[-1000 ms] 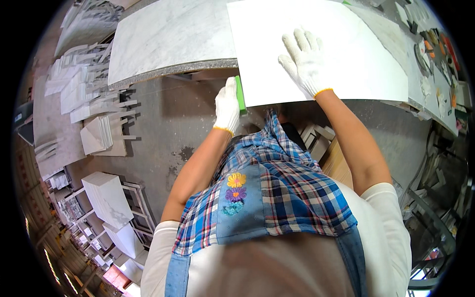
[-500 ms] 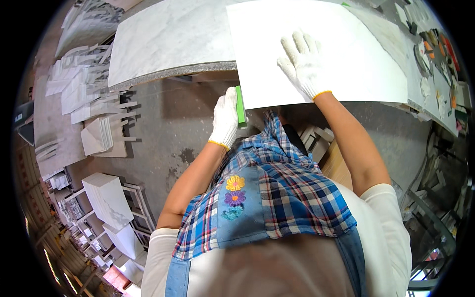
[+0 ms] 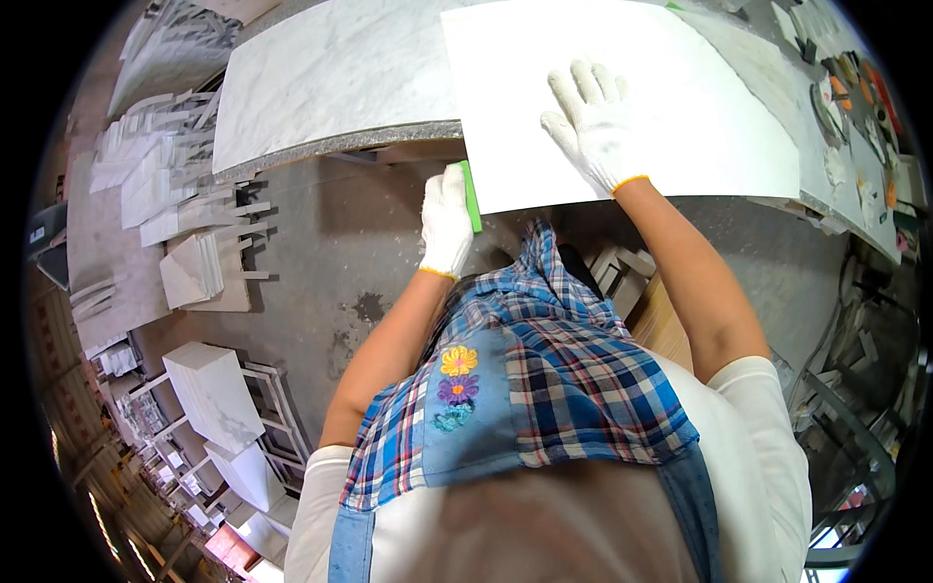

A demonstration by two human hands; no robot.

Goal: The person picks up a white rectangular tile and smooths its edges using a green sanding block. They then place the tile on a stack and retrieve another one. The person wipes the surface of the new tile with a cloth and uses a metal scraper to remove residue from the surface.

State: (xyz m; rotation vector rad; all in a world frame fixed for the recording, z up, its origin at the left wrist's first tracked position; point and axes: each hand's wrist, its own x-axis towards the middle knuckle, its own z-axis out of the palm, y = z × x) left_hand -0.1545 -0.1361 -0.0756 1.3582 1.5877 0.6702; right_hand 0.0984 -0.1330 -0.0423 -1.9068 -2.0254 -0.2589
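Now the left hand (image 3: 446,220), gripping a green block (image 3: 470,195), has slid down the white slab's (image 3: 622,97) left edge to its near corner. Flat and open, the right hand (image 3: 595,126) presses the slab on the bench (image 3: 330,87).

A long marble-topped workbench (image 3: 321,83) with a rough grey edge runs across the top of the view, and a large white slab (image 3: 680,87) lies flat on it, its near edge jutting out past the bench edge. Small tools and colourful odds and ends (image 3: 855,107) lie scattered on the bench surface at the far right.
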